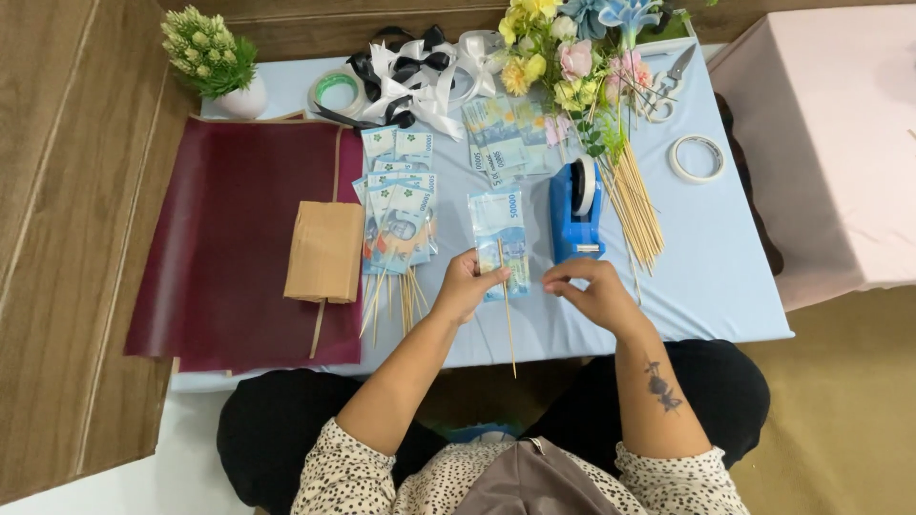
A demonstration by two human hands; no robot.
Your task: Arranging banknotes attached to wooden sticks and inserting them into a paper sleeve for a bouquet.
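Several blue banknotes already fixed to thin wooden skewers (399, 238) lie at ten o'clock of my hands. My left hand (465, 286) pinches one skewer against a banknote (500, 238) on the pale-blue counter (706, 277); my right hand (593, 291) pinches something small, perhaps tape. Loose notes (504, 141) and bare skewers (637, 205) remain.
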